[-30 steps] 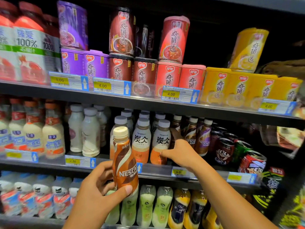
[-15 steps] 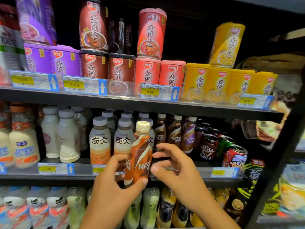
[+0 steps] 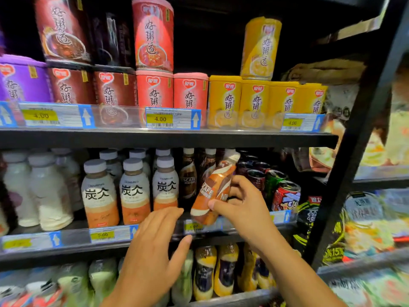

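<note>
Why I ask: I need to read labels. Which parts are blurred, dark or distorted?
Head view: the middle 4.00 price tag reads clearly; the Nescafe bottle held by the right hand is slightly smeared; head view's bottom-row bottles are blurred; its black upright leans from wide-angle distortion.

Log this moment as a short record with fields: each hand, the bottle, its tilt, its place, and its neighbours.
Right hand: grips the orange coffee bottle near its base
Left hand: open, fingers straight, holding nothing
Tilt: bottle leans, cap up and to the right
Place: at the front edge of the middle shelf
Neighbours: dark coffee bottles on its left, cans on its right
</note>
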The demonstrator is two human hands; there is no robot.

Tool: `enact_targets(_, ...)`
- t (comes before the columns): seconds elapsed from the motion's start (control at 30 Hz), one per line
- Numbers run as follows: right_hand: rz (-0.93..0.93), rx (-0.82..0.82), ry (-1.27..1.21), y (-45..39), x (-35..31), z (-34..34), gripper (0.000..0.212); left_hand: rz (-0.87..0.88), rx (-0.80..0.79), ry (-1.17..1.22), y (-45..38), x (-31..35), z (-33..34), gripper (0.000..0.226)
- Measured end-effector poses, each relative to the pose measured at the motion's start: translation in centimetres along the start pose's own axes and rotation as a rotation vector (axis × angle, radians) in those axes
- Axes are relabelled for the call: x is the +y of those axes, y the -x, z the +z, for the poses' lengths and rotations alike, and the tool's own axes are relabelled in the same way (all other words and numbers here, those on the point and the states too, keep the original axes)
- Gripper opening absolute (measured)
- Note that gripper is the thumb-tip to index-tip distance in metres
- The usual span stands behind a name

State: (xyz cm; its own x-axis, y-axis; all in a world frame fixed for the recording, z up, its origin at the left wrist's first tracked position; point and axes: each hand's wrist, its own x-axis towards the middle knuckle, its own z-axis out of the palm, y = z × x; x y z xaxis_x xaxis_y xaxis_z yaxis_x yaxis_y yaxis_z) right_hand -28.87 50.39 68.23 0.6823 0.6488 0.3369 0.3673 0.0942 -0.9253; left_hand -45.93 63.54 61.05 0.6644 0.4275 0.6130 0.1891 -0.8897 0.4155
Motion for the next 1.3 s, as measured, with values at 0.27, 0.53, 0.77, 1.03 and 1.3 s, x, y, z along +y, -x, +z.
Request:
enact_targets(0.27, 0.004, 0.030, 0.295, -5.5, 1.4, -0.9, 0.045, 0.118, -0.071, -0.276, 0.5, -2.5, 1.6, 0.059)
enact_targets(0.53, 0.007, 0.030, 0.592, -5.8, 4.1, 1.7, 0.053, 0.069, -0.070, -0.260, 0.5, -2.1, 1.9, 0.063)
enact_targets(0.77, -0.005, -0.032, 0.680, -5.3, 4.3, 2.1, 0.056, 0.057, -0.050, -0.229, 0.6, -2.2, 2.4, 0.063)
enact_targets(1.03, 0.010, -0.050, 0.760, -6.0, 3.5, 3.0, 0.050, 0.061, -0.061, -0.245, 0.4, -2.3, 2.6, 0.066)
enact_targets(1.3, 0.008, -0.014, 0.825, -6.0, 3.4, 5.3, 0.044, 0.054, -0.061, -0.248, 0.5, -2.2, 2.6, 0.068)
